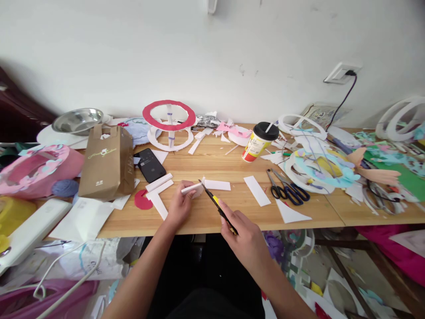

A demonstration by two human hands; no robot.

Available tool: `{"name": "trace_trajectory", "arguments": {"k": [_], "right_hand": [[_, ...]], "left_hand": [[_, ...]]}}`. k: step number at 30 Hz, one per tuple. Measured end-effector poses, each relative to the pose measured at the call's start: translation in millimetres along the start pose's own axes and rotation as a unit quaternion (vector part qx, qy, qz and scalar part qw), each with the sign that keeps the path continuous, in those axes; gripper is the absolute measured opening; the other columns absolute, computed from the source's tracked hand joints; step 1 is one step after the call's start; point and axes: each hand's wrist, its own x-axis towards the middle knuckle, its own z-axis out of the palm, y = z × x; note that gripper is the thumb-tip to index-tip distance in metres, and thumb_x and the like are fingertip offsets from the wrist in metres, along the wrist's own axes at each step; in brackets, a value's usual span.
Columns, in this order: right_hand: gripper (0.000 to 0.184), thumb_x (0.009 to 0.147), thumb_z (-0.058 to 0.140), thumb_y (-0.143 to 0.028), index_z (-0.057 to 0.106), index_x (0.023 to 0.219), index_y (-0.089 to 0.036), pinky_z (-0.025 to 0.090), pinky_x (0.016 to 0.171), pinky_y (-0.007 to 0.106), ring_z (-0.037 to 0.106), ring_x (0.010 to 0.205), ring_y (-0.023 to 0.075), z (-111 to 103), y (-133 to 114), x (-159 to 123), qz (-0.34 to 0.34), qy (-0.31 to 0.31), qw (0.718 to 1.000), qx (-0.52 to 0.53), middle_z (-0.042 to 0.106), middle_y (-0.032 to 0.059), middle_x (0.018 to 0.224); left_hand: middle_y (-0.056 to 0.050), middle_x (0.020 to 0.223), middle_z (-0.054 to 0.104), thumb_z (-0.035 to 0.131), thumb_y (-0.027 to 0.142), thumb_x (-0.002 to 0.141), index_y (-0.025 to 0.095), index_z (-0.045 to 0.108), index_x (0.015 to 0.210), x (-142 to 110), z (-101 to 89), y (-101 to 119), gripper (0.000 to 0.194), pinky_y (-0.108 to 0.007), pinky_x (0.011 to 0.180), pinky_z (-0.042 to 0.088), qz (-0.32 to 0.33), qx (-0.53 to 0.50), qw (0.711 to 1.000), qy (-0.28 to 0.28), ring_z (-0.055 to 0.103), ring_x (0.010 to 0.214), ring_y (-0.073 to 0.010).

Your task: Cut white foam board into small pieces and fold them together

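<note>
Well to the left of the black smartphone (151, 166), a pink ring-shaped craft piece (40, 170) is lying near a blue-grey ball of yarn (65, 188); just left of the phone, a brown paper bag (106, 164) is standing upright. Nearer the person than the phone, a red disc (143, 201) is lying on the wooden table (133, 223), and white strips (158, 206) are resting close by, set at an angle to one another. Beyond the phone and slightly right, a two-tier ring frame (170, 127) with a red top is standing.

To the right of the phone and nearer the person, the left hand (181, 203) is pinching a white foam strip (191, 189), thumb and curled fingers closing on it with its free end pointing right. Further right, the right hand (244, 232) is wrapping closely round a yellow-and-black utility knife (217, 204); the blade is angling up to the strip's free end, though whether it is touching cannot be told.

The step in hand seems to be trimming or shaping that end. The next stroke would likely be calling for a steady left pinch, fingertips clear of the edge, and light pressure on the blade.

Well right of the phone, a black-lidded paper cup (256, 144) is standing, and dark-blue-handled scissors (297, 195) are lying nearer the person.
</note>
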Motion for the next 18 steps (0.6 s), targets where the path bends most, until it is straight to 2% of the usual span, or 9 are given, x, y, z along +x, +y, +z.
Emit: {"name": "trace_trajectory", "arguments": {"k": [12,18], "right_hand": [[0.045,0.099,0.042,-0.024,0.048,0.143,-0.023,0.045,0.058,0.021,0.054,0.057,0.0117,-2,-5,11,0.017,-0.022,0.999,-0.032,0.055,-0.0002,0.069],[0.045,0.1,0.042,-0.024,0.046,0.144,-0.022,0.047,0.063,0.022,0.058,0.062,0.0128,4,-4,4,0.025,-0.023,0.999,-0.01,0.059,0.0015,0.073]], "left_hand": [[-0.005,0.097,0.059,0.048,0.03,0.095,0.021,0.055,0.1,1,-0.8,5,0.013,-0.034,0.084,0.045,0.021,0.012,1.0,-0.015,0.057,0.091,-0.0194],[-0.005,0.096,0.06,0.05,0.032,0.095,0.021,0.055,0.101,-1,1.1,2,0.014,-0.033,0.083,0.046,0.009,0.008,1.0,0.003,0.058,0.09,-0.019]]}}
